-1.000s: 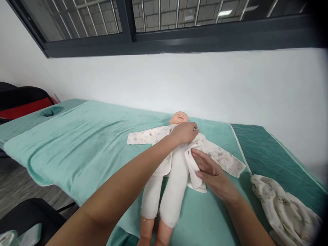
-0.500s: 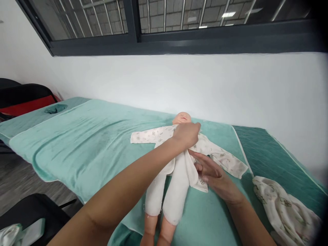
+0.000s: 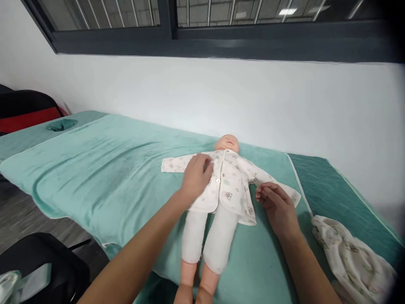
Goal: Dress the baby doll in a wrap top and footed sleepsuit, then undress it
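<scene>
1. Doll (image 3: pixel 218 211) on its back, mid-towel (image 3: pixel 104 177), wearing a printed shirt (image 3: pixel 232 185).
2. Left hand (image 3: pixel 196 177) flat, fingers loose, resting on the shirt's front.
3. Right hand (image 3: pixel 276 207) curled, pinching the sleeve.
4. Crumpled cloth (image 3: pixel 351 257) lying well to the right.

No legible text, label, brand, number or sign appears in the view. The doll's jacket (image 3: pixel 232 181) carries only small printed figures, with no lettering that can be read. The crumpled cloth (image 3: pixel 351 257) at the right shows a similar print, also without readable characters. The green towel (image 3: pixel 104 169) is unmarked.
</scene>
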Tool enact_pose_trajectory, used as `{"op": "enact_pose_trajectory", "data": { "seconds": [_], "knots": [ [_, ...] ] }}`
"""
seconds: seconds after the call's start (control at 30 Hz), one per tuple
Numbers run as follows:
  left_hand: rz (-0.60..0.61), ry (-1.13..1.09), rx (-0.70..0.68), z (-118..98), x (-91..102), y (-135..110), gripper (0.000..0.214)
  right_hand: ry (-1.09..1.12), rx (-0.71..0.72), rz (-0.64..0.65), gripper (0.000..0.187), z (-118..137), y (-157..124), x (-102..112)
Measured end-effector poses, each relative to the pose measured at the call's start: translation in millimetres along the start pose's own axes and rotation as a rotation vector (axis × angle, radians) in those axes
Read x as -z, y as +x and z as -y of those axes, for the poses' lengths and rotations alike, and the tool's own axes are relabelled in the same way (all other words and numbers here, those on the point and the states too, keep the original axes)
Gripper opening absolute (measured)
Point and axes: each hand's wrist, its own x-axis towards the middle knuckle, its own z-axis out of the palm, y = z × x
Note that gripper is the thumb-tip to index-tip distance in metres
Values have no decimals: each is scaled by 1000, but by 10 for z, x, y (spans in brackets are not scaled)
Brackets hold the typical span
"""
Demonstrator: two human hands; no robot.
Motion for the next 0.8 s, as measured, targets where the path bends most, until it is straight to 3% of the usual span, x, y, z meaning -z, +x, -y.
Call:
{"op": "enact_pose_trajectory", "data": {
  "seconds": [0.1,0.2,0.33,0.43,0.57,0.8],
  "knots": [
    [-60,-75,112,256,183,-516,16,-258,32,68,16,-44,-56,-51],
    [74,-93,179,454,332,-938,19,-410,68,160,21,-76,-152,-122],
    [180,51,99,535,417,-1245,34,-458,52,183,21,-102,-360,-167],
    [204,139,26,525,415,-1308,39,-592,39,170,21,-123,-561,-179],
    [190,206,15,464,375,-1252,30,-721,98,131,21,-152,-777,-223],
    [205,239,-31,288,197,-1156,14,-749,270,41,30,-198,-839,-315]
  ]
}}
